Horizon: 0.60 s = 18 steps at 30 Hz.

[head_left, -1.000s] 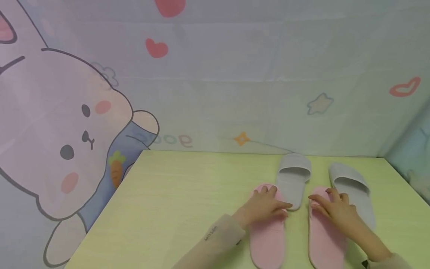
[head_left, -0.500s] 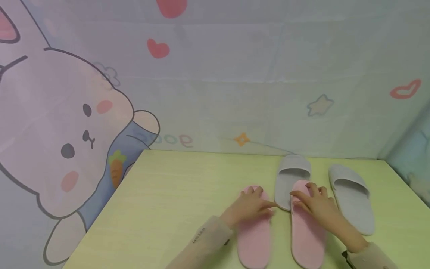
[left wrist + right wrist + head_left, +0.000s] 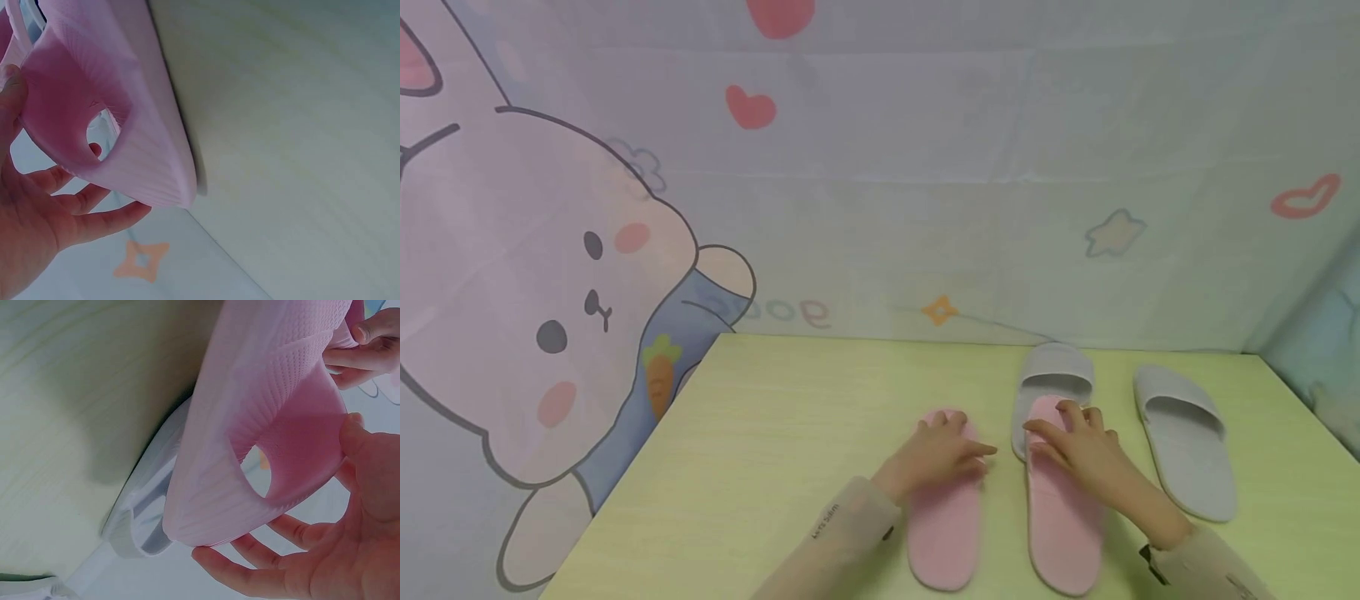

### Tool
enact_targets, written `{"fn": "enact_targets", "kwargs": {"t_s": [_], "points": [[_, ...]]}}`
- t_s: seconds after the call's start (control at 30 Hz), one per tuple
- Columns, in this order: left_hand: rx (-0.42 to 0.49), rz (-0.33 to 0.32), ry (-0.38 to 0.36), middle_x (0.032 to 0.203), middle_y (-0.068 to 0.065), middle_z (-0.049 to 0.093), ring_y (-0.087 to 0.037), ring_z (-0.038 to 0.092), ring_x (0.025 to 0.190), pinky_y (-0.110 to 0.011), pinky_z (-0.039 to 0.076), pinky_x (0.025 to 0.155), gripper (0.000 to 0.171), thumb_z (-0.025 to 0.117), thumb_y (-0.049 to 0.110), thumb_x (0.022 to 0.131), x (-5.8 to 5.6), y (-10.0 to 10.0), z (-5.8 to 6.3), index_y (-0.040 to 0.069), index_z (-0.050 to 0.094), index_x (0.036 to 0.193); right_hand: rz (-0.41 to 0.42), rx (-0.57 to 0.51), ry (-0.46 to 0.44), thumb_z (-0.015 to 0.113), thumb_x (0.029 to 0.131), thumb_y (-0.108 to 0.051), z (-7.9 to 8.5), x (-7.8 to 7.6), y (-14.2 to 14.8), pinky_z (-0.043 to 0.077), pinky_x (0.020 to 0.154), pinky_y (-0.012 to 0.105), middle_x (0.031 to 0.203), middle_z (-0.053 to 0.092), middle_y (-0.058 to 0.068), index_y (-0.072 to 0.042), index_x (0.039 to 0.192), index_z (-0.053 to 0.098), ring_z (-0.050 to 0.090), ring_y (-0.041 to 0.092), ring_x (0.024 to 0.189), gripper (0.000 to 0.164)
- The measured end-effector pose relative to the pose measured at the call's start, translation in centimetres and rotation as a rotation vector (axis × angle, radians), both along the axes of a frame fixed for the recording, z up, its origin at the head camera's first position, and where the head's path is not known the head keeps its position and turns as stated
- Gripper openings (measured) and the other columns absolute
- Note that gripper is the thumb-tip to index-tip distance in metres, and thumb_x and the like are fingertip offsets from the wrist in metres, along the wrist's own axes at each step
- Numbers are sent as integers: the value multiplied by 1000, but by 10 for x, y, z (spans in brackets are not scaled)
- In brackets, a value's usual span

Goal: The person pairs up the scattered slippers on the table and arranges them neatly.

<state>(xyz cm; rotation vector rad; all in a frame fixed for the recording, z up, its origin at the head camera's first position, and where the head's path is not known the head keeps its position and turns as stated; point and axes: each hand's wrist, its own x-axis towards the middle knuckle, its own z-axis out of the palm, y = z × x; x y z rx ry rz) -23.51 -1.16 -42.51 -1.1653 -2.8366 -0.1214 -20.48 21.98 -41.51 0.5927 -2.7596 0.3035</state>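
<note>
Short of the far edge of the surface (image 3: 775,417), the pink slippers (image 3: 945,533), likely light, flexible foam, suit a pinch at their straps (image 3: 306,431), where left hand (image 3: 931,454) and right hand (image 3: 1092,457) grip with half-curled fingers (image 3: 240,575).

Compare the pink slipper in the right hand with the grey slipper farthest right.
Colour: the pink slipper is pale pink, the grey slipper light grey.
Contact: the right hand grips the pink slipper near its front; no hand touches the grey slipper.
Angle: in the head view, the grey slipper slants more to the left than the pink slipper.
Both point their toes toward the backdrop.
</note>
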Motion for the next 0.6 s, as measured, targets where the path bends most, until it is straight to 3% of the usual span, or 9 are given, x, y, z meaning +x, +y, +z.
{"fn": "enact_targets", "kwargs": {"t_s": [0.3,0.6], "points": [[-5,11,-11,117,-6,52,-25,48,106,-39,44,80,32,45,44,89,-6,-16,-1,39,54,120,16,-17,-44,56,86,-30,4,-7,-15,33,49,35,108,45,20,-24,112,59,43,38,89,26],[2,43,-48,130,-11,47,-30,45,117,-49,43,89,36,44,45,90,-10,-30,1,36,51,124,50,-17,-48,56,87,-29,3,-17,-25,38,48,38,107,47,21,-22,113,57,45,37,86,27]]}}
